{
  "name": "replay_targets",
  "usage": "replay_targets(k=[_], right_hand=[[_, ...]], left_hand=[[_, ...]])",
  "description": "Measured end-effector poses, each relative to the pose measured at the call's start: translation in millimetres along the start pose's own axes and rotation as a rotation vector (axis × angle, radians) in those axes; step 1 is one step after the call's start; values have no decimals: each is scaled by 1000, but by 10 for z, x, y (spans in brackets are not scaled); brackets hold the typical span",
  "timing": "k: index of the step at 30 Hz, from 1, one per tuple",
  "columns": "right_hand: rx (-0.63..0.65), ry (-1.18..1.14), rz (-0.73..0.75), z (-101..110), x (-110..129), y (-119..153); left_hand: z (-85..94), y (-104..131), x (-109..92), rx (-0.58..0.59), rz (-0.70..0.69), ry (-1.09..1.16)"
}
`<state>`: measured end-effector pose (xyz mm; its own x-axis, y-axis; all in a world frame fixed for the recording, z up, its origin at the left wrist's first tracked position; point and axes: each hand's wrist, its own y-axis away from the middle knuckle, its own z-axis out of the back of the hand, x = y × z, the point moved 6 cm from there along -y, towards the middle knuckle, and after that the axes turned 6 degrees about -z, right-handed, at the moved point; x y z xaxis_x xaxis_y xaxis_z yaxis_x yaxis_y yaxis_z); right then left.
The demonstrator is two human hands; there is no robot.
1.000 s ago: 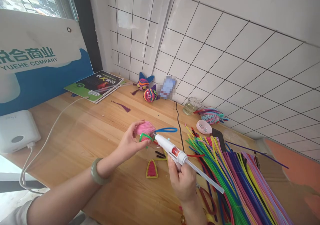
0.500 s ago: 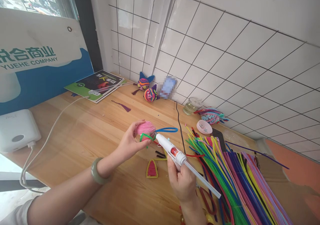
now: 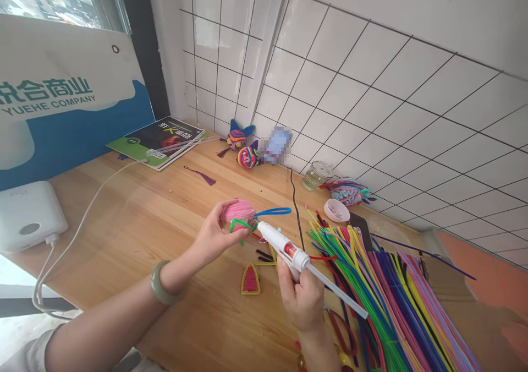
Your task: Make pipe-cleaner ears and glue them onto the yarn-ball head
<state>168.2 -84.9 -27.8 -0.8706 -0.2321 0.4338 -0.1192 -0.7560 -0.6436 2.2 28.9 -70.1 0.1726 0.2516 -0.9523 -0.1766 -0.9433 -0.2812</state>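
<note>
My left hand (image 3: 216,228) is closed around a pink pipe-cleaner craft piece (image 3: 239,211) with a green-edged part near my thumb and a blue loop (image 3: 273,211) sticking out to the right. In my right hand (image 3: 303,295) is a white hot glue gun (image 3: 277,240), a clear glue stick (image 3: 340,291) jutting from its back end. The nozzle meets the right side of the pink piece; whether it touches cannot be made out. Below them on the table lies a red arch-shaped piece with a yellow edge (image 3: 249,280).
A thick bundle of coloured pipe cleaners (image 3: 396,295) covers the right side, with scissors (image 3: 344,331) beside my right wrist. Along the wall stand two striped craft balls (image 3: 248,156), a phone (image 3: 276,145), a glass jar (image 3: 317,175) and a pink dish (image 3: 337,211). A white power box (image 3: 31,218) sits left.
The glue gun's back end has tipped slightly up and right, its nozzle staying by the pink piece. The blue loop has shifted a little. My left hand has hardly moved.
</note>
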Motion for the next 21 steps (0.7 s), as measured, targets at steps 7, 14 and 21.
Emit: replay_targets(k=[7,14,21], right_hand=[[130,-752,-623,-41,-417,-86],[177,-1136,-937,-106,-876,-205],[385,-766,-1044,-472,-1054,-336]], left_hand=[[44,-33,76,-51,173,199],[26,-39,64,-75,220,447],[9,4,-75,-14,152,567]])
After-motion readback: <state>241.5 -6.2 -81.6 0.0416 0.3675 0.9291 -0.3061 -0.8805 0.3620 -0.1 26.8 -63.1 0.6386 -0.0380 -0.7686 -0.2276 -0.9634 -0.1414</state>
